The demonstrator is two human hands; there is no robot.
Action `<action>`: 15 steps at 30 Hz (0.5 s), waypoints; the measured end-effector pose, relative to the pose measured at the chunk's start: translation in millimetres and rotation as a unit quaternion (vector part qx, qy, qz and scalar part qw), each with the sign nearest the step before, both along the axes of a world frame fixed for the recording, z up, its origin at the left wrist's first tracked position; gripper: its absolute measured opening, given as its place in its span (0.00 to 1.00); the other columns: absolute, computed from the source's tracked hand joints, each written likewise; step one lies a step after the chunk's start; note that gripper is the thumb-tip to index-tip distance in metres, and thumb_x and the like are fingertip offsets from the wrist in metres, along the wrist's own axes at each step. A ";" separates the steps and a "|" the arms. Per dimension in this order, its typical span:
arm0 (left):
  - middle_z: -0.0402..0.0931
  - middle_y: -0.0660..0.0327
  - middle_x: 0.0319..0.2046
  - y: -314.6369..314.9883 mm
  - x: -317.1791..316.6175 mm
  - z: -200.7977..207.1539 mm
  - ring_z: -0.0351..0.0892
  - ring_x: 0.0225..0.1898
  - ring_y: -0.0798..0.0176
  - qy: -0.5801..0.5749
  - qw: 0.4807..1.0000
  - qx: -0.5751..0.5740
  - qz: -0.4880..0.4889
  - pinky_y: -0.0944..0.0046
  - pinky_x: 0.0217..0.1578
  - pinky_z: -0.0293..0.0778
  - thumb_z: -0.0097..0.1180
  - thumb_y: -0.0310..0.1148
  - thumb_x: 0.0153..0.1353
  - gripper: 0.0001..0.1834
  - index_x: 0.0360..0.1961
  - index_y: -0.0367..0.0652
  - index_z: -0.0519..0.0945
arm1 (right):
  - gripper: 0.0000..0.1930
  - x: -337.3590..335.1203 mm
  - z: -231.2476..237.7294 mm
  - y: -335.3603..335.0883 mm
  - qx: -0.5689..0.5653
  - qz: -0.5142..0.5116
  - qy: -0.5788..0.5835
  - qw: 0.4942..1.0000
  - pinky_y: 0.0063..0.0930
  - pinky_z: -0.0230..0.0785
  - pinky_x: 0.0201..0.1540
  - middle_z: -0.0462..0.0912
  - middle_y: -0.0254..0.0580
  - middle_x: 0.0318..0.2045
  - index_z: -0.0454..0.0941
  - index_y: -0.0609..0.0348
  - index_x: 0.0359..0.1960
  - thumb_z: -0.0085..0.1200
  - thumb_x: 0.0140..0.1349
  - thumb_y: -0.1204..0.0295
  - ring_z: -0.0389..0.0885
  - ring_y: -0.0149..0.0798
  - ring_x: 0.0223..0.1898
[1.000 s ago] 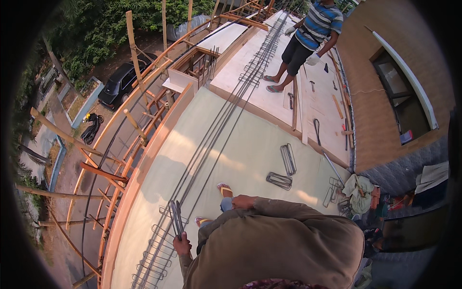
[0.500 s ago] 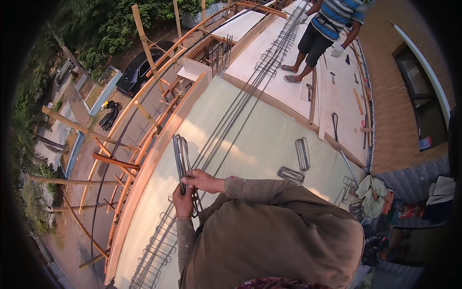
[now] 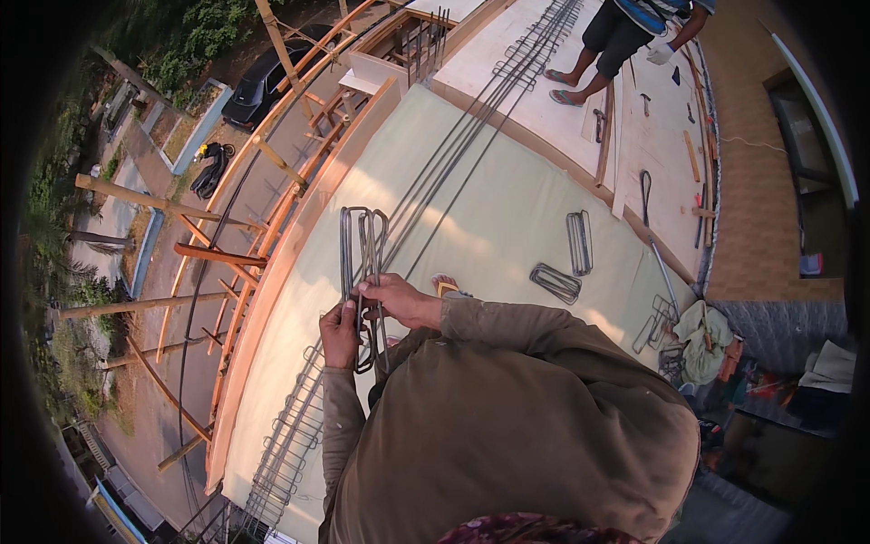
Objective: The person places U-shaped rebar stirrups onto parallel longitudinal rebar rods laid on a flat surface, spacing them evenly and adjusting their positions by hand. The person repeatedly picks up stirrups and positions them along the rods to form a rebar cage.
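Observation:
Both my hands grip a bundle of long rectangular rebar stirrups, held upright in front of my body. My left hand is closed round the left side of the bundle, thumb up. Just right of it, my right hand pinches the stirrups lower down, and a few have spread apart. Beneath and beyond my hands run long steel bars along the pale green deck. Near my left forearm lies a rebar cage with stirrups spaced along it.
Two small stacks of stirrups, one upright stack and one slanted stack, lie to the right. A co-worker stands on the far boards near a hammer. The deck's left edge drops past an orange timber board toward the road.
The stirrup bundle has fanned apart into separate groups between my hands. My view has shifted, so the co-worker now sits higher in the picture.

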State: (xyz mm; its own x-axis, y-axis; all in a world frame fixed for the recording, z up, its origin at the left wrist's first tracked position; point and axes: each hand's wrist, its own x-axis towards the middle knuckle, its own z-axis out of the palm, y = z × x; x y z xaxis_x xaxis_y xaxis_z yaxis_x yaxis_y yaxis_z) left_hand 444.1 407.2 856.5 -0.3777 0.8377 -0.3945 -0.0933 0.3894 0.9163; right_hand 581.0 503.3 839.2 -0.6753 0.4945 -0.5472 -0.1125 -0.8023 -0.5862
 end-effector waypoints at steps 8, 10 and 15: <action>0.75 0.65 0.21 1.8 -22.6 -1.8 0.70 0.17 0.74 0.049 0.995 -0.033 0.086 0.71 0.16 0.63 0.55 0.40 0.71 0.15 0.38 0.37 0.82 | 0.12 -5.5 26.9 -5.6 0.024 0.019 -0.017 0.999 0.44 0.81 0.49 0.82 0.41 0.46 0.77 0.60 0.46 0.46 0.77 0.64 0.83 0.40 0.50; 0.76 0.64 0.23 -5.0 -33.8 -2.6 0.73 0.19 0.73 -0.012 0.994 -0.033 0.105 0.71 0.16 0.65 0.56 0.39 0.70 0.14 0.40 0.37 0.81 | 0.12 -7.4 31.6 -14.2 0.048 0.081 -0.019 0.995 0.43 0.82 0.48 0.82 0.42 0.48 0.77 0.59 0.47 0.45 0.78 0.64 0.83 0.42 0.51; 0.79 0.62 0.28 -18.6 -54.0 -2.0 0.79 0.23 0.69 -0.095 0.980 -0.025 0.175 0.69 0.17 0.73 0.56 0.36 0.71 0.11 0.39 0.38 0.79 | 0.13 -10.9 31.9 -19.9 0.019 0.076 -0.024 0.997 0.38 0.84 0.44 0.82 0.45 0.46 0.72 0.60 0.55 0.44 0.78 0.66 0.86 0.42 0.46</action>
State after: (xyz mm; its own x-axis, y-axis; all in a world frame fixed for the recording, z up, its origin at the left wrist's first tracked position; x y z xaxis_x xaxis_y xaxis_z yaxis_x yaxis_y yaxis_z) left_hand 390.1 388.6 854.5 -0.5537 0.6479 -0.5231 -0.3970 0.3468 0.8498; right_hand 570.1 483.3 871.1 -0.7172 0.4087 -0.5644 0.0385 -0.7855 -0.6177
